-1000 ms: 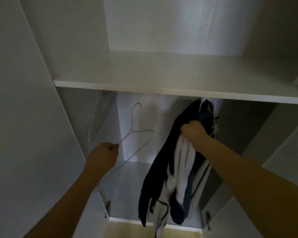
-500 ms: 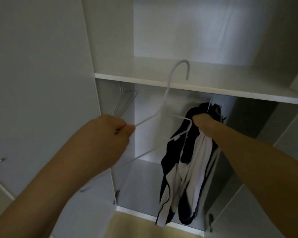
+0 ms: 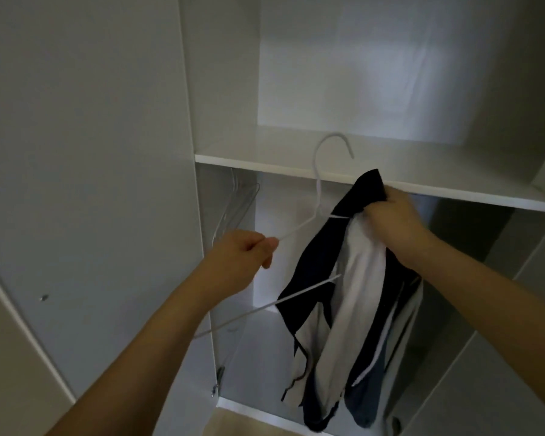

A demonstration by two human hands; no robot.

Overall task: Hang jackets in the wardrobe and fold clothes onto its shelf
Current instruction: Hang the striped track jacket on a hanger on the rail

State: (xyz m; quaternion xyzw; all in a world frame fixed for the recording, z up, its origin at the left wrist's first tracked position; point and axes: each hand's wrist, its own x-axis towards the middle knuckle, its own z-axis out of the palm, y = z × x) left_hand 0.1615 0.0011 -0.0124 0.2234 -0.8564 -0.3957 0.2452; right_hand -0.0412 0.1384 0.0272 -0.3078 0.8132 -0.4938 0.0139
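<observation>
Both forearms enter from the bottom edge, cut off above the elbow. The left hand (image 3: 244, 251) is clenched round the left shoulder of a thin white wire hanger (image 3: 317, 196), pinching the wire between thumb and fingers. The hanger is tilted, its hook rising in front of the shelf edge, its bottom bar slanting down to the left behind the forearm. Its right end disappears behind the cloth, so whether it has gone inside the garment cannot be told.

The right hand (image 3: 390, 215) grasps the bunched top of a dark navy and white jacket (image 3: 356, 297), which hangs down limp in front of the wardrobe's lower compartment. Its folds overlap and its hem is blurred, so collar and sleeves are hard to pick out.

Behind, the white wardrobe (image 3: 221, 89) stands with its door (image 3: 76, 152) swung out at the left. Inside the lower compartment, at upper left, what seem to be a few spare hangers (image 3: 233, 209) hang faintly in shadow; their rail is hidden by the shelf (image 3: 422, 171). The far-right interior is dark.
</observation>
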